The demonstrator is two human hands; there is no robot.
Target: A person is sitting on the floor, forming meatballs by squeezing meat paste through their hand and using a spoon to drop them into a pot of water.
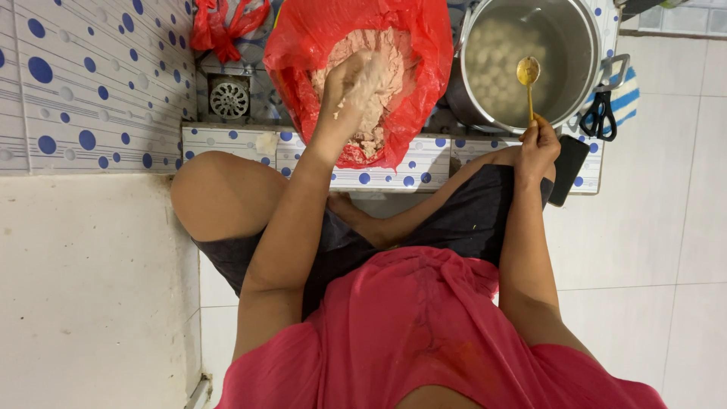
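Inside the red plastic bag (424,83), the left hand (356,79) is buried in a pale paste (379,53), fingers curled around a lump of it. To its right, the right hand (539,140) grips a spoon (528,72) held over a steel pot (583,45) of pale balls in cloudy water. Paste coats the left fingers, blurring their outline. Scissors (600,117) lie beside the pot.
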